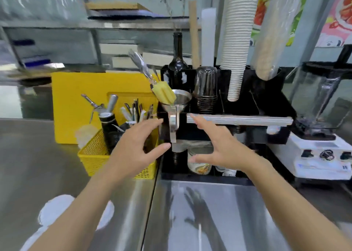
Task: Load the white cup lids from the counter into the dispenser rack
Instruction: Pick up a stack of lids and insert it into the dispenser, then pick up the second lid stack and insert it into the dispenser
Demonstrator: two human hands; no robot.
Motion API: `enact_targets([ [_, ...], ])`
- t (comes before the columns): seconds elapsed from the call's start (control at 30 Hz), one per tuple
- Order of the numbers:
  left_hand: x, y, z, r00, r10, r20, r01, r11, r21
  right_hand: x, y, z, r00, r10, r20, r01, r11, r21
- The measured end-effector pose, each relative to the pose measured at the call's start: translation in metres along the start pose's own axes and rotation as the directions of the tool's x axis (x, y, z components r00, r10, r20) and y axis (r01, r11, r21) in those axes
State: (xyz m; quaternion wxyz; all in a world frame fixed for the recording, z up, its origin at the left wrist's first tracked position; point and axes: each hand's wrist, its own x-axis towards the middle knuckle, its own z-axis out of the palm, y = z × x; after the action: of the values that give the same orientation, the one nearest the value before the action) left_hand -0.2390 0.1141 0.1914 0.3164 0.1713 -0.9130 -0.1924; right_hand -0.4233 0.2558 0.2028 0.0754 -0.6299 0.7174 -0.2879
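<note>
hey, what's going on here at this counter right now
A person is reaching both bare hands toward a black dispenser rack at the back of a steel counter. The left hand and right hand are open and empty, spread in front of the rack's lower shelf. White cup lids lie on the counter near the left forearm. The rack already holds a tall stack of white paper cups and a metal funnel.

White cup lids (55, 210): flat, round, lying on the steel counter at lower left, partly hidden by a forearm. Dispenser rack (238, 106): black, upright, compartments holding cup stacks, behind the counter
</note>
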Motion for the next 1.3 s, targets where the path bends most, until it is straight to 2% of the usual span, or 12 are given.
enact_targets([
  [0.2,-0.085,-0.074,-0.043,0.977,-0.211,0.007,0.211,0.976,-0.049,0.035,-0.066,0.107,0.987,-0.027,0.159,0.026,1.0,0.007],
  [0.43,-0.172,-0.147,-0.066,0.897,-0.433,0.087,0.44,0.894,-0.084,0.053,-0.114,0.228,0.958,0.016,0.287,-0.033,0.998,0.056],
  [0.7,-0.247,-0.211,-0.059,0.79,-0.607,0.084,0.609,0.793,-0.002,0.041,-0.15,0.327,0.909,0.073,0.411,-0.115,0.99,0.077],
  [0.9,-0.28,-0.237,-0.045,0.757,-0.65,0.071,0.645,0.76,0.075,0.041,-0.161,0.389,0.916,0.072,0.394,-0.128,0.985,0.116],
  [1.03,-0.294,-0.245,-0.033,0.727,-0.674,0.127,0.672,0.737,0.067,0.039,-0.162,0.41,0.922,0.065,0.381,-0.103,0.991,0.082],
  [1.1,-0.298,-0.246,-0.031,0.721,-0.679,0.138,0.686,0.728,-0.001,0.039,-0.163,0.415,0.931,0.061,0.359,-0.083,0.996,0.045],
  [1.17,-0.298,-0.24,-0.035,0.696,-0.706,0.135,0.718,0.679,-0.15,0.039,-0.164,0.419,0.943,0.07,0.327,-0.084,0.996,0.026],
  [1.23,-0.295,-0.232,-0.04,0.659,-0.74,0.137,0.741,0.608,-0.285,0.039,-0.166,0.419,0.96,0.075,0.269,-0.094,0.994,0.056],
  [1.3,-0.291,-0.224,-0.044,0.647,-0.751,0.134,0.74,0.575,-0.349,0.039,-0.168,0.413,0.98,0.081,0.184,-0.103,0.988,0.113],
])
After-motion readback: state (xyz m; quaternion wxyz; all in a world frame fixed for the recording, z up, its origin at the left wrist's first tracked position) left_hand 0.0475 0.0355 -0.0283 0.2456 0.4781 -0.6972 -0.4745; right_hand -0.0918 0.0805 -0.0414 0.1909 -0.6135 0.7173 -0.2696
